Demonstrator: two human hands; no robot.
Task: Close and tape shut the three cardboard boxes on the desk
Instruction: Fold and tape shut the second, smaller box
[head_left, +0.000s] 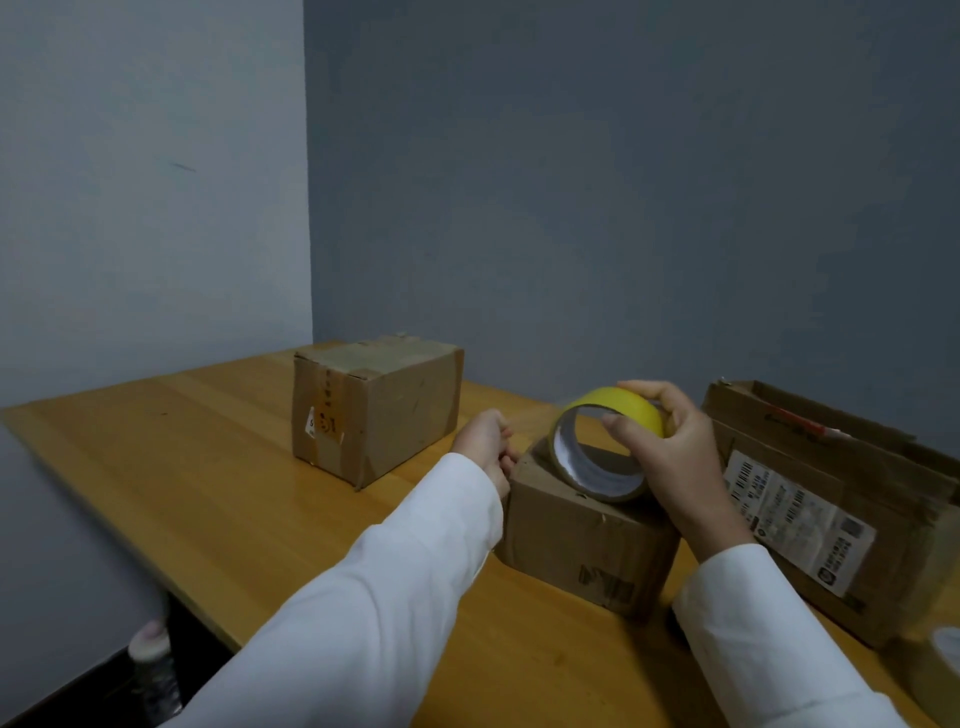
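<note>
Right hand (670, 457) grips the tape roll (605, 444), thumb through the core, fingers curled over the yellow outer band. Roll is tilted, its lower edge touching the top of the small box (587, 540), which sits directly under and in front of that hand. Left hand (485, 441) is at the small box's top left corner, fingers curled in at the edge; can't tell if it's pinching a tape end or the cardboard. Small box: brown, flaps down, scuffed, dark print on the near side. Far box (376, 410) sits well apart to the left near the wall corner, closed, brown tape over the top and down the end, orange sticker. Big box (841, 509) is just right of the right hand, top flaps up, white shipping label with barcodes on its side. All three on the wooden desk (182, 457). White sleeves on both arms
</note>
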